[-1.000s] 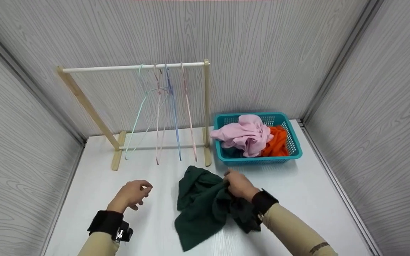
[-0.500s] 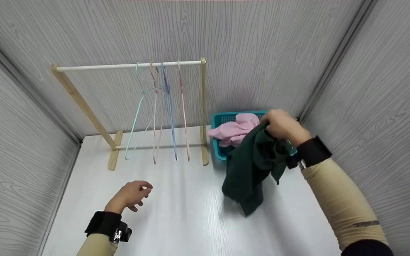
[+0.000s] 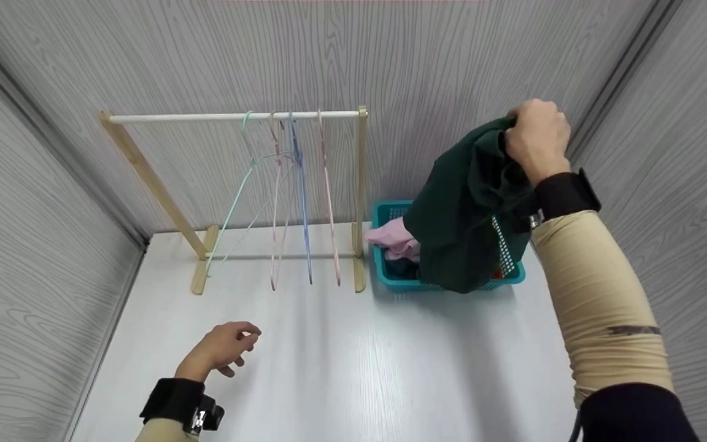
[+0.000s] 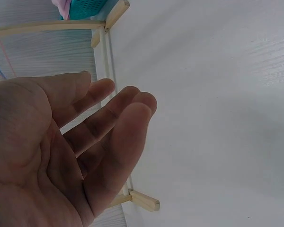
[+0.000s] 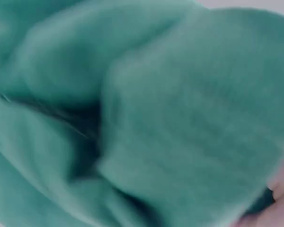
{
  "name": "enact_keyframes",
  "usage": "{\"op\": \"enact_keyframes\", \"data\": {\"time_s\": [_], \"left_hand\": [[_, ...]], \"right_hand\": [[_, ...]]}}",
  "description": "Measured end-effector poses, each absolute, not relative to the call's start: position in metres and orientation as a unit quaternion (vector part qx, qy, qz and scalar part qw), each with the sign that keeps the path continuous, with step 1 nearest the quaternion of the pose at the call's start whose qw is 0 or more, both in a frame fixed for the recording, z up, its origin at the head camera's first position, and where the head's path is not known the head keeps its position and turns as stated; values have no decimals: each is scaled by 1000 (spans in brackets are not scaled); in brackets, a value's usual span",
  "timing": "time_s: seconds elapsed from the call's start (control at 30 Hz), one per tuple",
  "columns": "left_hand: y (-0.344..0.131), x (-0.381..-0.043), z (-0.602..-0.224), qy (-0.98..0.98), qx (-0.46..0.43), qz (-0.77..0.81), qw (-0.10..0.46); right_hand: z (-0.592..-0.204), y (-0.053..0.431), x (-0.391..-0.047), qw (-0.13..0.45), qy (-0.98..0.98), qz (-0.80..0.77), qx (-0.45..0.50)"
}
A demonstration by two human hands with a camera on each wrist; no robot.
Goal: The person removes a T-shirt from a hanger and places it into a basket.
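Observation:
My right hand (image 3: 537,138) grips a dark green cloth garment (image 3: 464,202) by its upper part, so that it hangs in loose folds in front of the teal basket (image 3: 390,283). In the right wrist view the green fabric (image 5: 194,104) fills most of the picture, with a bit of the hand at the right edge. Part of a pink cloth (image 3: 393,236) shows in the basket; the hanging garment hides much of what lies there. Above the white table my left hand (image 3: 224,347) hovers with loosely bent fingers, holding nothing; the left wrist view shows its bare palm (image 4: 23,142).
Left of the basket stands a small rack with wooden posts (image 3: 361,184) and a white rail (image 3: 206,117). Several thin hangers hang from it, among them a mint one (image 3: 231,209) and a blue one (image 3: 303,202). Grey wood-grain walls (image 3: 439,61) enclose the white table (image 3: 329,368).
My right hand has lifted the green garment off the table and carried it up and to the right, over the basket. The left hand has stayed almost in place.

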State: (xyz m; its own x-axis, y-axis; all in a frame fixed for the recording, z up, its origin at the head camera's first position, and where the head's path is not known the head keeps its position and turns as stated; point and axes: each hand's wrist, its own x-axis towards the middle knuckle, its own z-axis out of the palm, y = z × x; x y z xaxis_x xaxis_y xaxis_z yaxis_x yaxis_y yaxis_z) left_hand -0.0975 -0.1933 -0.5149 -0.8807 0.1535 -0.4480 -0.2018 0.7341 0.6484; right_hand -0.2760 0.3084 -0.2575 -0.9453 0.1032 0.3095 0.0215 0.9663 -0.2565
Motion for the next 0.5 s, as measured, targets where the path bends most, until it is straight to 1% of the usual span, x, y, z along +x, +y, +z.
{"op": "enact_keyframes", "data": {"time_s": [0.1,0.13,0.2,0.27,0.33,0.43,0.5], "left_hand": [[-190,-91,-522,895,-31,369,250],[-190,-89,-524,894,-35,369,252],[-189,-84,-528,892,-44,368,258],[-188,-81,-532,891,-55,366,262],[-189,-77,-534,892,-57,363,263],[-189,-71,-536,890,-61,364,267],[-189,-69,-537,889,-61,365,271]], "right_hand": [[-299,309,-287,194,-963,178,-58],[-317,309,-289,193,-957,207,-59],[-359,308,-289,175,-943,278,-45],[-403,304,-284,135,-934,331,-10],[-444,298,-275,74,-934,348,29],[-491,289,-257,-15,-957,274,90],[-509,285,-246,-57,-971,204,111]]}}
